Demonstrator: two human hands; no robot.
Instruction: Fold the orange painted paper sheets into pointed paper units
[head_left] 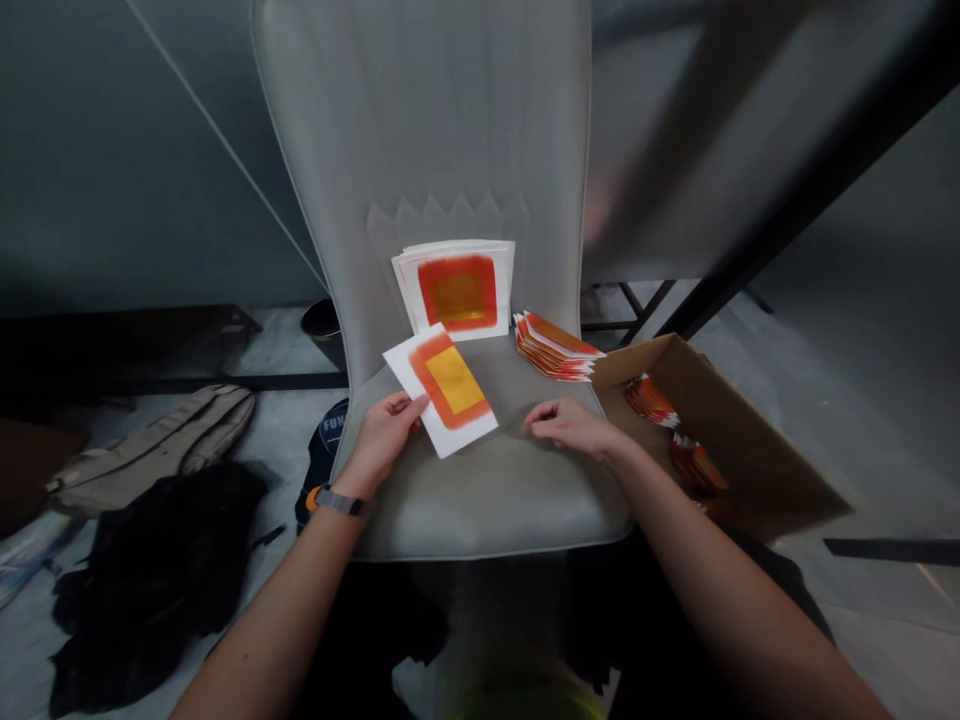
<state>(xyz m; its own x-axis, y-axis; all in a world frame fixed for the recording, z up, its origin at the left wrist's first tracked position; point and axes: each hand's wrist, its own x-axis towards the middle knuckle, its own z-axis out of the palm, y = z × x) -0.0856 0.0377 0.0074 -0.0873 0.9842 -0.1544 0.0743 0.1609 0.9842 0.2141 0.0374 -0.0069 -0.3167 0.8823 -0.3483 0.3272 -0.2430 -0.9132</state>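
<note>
My left hand (pixel 386 437) grips the left edge of a white card (pixel 450 390) printed with an orange-red and yellow square, and the card lies tilted on the seat of a grey office chair (pixel 487 500). My right hand (pixel 566 425) rests on the seat, fingers slightly curled, holding nothing. Beyond the card, a stack of similar cards (pixel 454 290) leans upright against the chair back. A fanned pile of cards (pixel 555 348) lies at the seat's right edge, next to my right hand.
A cardboard box (pixel 750 450) touches the chair's right side and holds loose cards (pixel 651 400). On the floor to the left lie a beige bag (pixel 150 450), a black cloth (pixel 157 570) and a dark cap (pixel 326 440). A dark metal beam (pixel 810 170) crosses the upper right.
</note>
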